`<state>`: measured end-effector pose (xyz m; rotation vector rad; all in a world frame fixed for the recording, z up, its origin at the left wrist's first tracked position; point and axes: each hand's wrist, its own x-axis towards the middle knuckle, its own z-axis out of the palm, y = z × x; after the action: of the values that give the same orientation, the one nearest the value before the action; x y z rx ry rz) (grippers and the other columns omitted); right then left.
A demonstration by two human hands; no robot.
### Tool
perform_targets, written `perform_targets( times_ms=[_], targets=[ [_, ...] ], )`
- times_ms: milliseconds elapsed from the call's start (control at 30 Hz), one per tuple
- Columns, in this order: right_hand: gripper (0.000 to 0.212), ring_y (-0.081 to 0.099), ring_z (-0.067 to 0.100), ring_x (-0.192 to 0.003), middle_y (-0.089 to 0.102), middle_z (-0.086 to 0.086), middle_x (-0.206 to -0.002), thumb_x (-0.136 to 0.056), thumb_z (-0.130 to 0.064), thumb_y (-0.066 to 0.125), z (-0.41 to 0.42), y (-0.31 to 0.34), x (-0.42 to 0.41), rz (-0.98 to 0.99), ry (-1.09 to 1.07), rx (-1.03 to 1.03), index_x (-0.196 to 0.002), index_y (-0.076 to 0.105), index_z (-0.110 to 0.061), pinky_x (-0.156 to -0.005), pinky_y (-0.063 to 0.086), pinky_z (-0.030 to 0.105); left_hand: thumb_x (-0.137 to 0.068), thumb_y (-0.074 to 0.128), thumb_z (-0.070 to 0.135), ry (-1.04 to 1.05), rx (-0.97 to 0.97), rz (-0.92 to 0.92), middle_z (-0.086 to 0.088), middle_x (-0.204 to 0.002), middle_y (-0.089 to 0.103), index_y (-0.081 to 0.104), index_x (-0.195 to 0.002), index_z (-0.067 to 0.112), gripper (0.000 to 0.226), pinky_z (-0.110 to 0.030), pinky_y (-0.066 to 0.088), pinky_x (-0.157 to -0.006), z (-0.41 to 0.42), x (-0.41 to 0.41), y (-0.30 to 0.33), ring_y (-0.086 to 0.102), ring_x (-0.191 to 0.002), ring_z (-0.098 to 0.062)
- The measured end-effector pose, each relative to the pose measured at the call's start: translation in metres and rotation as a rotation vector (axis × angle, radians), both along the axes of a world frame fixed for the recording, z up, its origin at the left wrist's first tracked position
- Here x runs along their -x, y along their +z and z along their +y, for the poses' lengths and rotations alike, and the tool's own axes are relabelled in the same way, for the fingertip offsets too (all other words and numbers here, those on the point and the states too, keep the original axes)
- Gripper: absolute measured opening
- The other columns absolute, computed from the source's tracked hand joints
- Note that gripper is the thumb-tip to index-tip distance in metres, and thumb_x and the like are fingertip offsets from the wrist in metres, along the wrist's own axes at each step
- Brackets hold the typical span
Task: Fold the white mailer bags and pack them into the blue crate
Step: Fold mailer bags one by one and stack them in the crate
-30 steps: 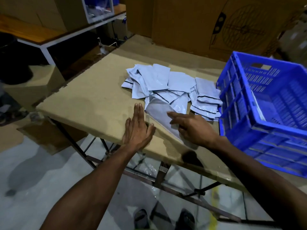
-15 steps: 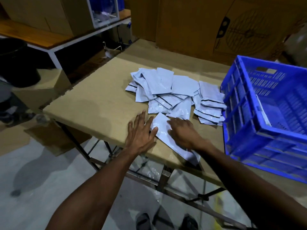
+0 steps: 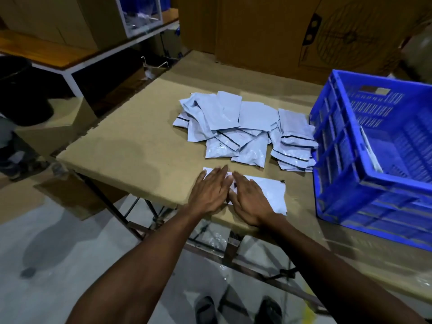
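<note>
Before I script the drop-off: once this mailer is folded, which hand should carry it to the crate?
Probably the right hand. It presses the mailer bag on the side nearer the blue crate; the left hand would have to cross over.

Dim indoor light, soft shadows on floor, wide-angle bending and blur at edges

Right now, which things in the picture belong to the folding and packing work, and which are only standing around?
Belong to the job:
- mailer bag flat under left hand and right hand
- pile of mailer bags
- blue crate
- table

Only standing around:
- cardboard boxes
- wooden bench
</note>
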<state>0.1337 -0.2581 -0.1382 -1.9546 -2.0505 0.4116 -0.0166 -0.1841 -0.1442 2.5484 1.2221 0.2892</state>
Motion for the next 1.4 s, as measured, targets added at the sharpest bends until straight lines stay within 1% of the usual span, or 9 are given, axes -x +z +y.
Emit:
perform_targets(
  times_ms=[133, 367, 533, 700, 800, 933, 1167, 1267, 1400],
  targets=[
    [0.090, 0.005, 0.013, -0.152, 0.012, -0.003, -0.166, -0.088, -0.069, -0.011, -0.008, -0.008, -0.016, -0.165, -0.058, 0.059, -0.159, 0.008, -0.016, -0.122, 0.003, 0.040, -0.086, -0.016, 0.056, 0.031, -0.068, 0.131, 0.012, -0.167, 0.016, 0.022, -0.160, 0.026, 0.089, -0.042, 0.004, -0.124, -0.003, 0.000, -0.005, 0.009, -0.155, -0.012],
    [0.082, 0.015, 0.024, -0.151, 0.017, -0.006, -0.165, -0.094, -0.068, -0.007, -0.025, -0.013, -0.045, -0.251, -0.132, -0.009, -0.158, 0.021, -0.024, -0.122, 0.012, 0.048, -0.104, 0.014, 0.057, 0.033, -0.052, 0.223, 0.013, -0.169, 0.005, 0.013, -0.161, 0.032, 0.062, -0.048, 0.003, -0.124, -0.002, 0.001, -0.003, 0.000, -0.156, -0.022],
    [0.076, -0.005, 0.020, -0.153, 0.000, -0.008, -0.167, -0.096, -0.066, -0.001, -0.033, -0.006, -0.056, -0.254, -0.155, 0.056, -0.159, 0.007, -0.026, -0.122, -0.002, 0.050, -0.102, 0.013, 0.061, 0.076, -0.043, 0.220, 0.011, -0.169, 0.003, 0.014, -0.161, 0.034, 0.064, -0.048, 0.001, -0.124, -0.006, 0.002, -0.004, -0.005, -0.155, -0.027],
    [0.076, 0.003, 0.029, -0.153, 0.015, -0.005, -0.165, -0.097, -0.058, -0.004, -0.020, 0.009, -0.032, -0.382, -0.152, 0.053, -0.158, 0.019, -0.019, -0.110, -0.010, 0.072, -0.103, 0.018, 0.059, 0.115, -0.040, 0.215, 0.012, -0.169, 0.003, 0.015, -0.161, 0.035, 0.062, -0.048, 0.001, -0.124, -0.010, -0.001, -0.002, -0.007, -0.155, -0.032],
    [0.079, -0.008, 0.020, -0.153, 0.001, -0.013, -0.166, -0.091, -0.062, -0.012, -0.010, 0.005, -0.018, -0.299, -0.073, 0.098, -0.159, 0.005, -0.025, -0.113, -0.009, 0.068, -0.104, 0.021, 0.059, 0.121, -0.043, 0.219, 0.012, -0.169, 0.004, 0.015, -0.161, 0.034, 0.062, -0.050, 0.003, -0.124, -0.012, 0.000, -0.001, -0.006, -0.154, -0.035],
    [0.079, -0.003, 0.018, -0.153, 0.000, -0.013, -0.166, -0.089, -0.068, -0.012, -0.013, -0.006, -0.031, -0.281, -0.105, 0.075, -0.158, 0.007, -0.034, -0.118, 0.003, 0.058, -0.103, 0.019, 0.061, 0.156, -0.039, 0.220, 0.004, -0.170, 0.003, 0.012, -0.161, 0.033, 0.065, -0.051, 0.002, -0.124, -0.013, 0.003, -0.002, -0.006, -0.154, -0.035],
    [0.087, -0.021, 0.023, -0.150, -0.014, -0.012, -0.164, -0.087, -0.083, 0.009, -0.025, -0.001, -0.055, -0.227, -0.086, 0.081, -0.158, 0.000, -0.033, -0.114, -0.019, 0.060, -0.101, 0.015, 0.065, 0.157, -0.009, 0.242, 0.002, -0.170, -0.003, 0.008, -0.161, 0.035, 0.068, -0.054, -0.004, -0.122, -0.010, 0.005, -0.002, -0.011, -0.154, -0.033],
    [0.076, 0.003, 0.027, -0.153, 0.016, -0.006, -0.165, -0.093, -0.075, 0.028, -0.036, -0.004, -0.055, -0.129, 0.115, -0.148, -0.151, 0.037, -0.028, -0.118, 0.007, 0.064, -0.100, 0.014, 0.066, 0.117, 0.018, 0.266, 0.005, -0.170, -0.007, 0.004, -0.161, 0.037, 0.067, -0.055, -0.006, -0.122, -0.003, 0.005, -0.001, -0.014, -0.154, -0.031],
    [0.040, 0.047, 0.030, -0.137, 0.056, 0.003, -0.143, -0.099, -0.046, 0.042, -0.034, -0.004, -0.049, -0.089, 0.155, -0.341, -0.111, 0.068, -0.019, -0.105, 0.042, 0.058, -0.099, 0.012, 0.068, 0.090, 0.042, 0.281, 0.005, -0.169, -0.012, 0.001, -0.160, 0.038, 0.069, -0.056, -0.008, -0.121, 0.006, 0.007, 0.000, -0.018, -0.153, -0.031]
  ],
)
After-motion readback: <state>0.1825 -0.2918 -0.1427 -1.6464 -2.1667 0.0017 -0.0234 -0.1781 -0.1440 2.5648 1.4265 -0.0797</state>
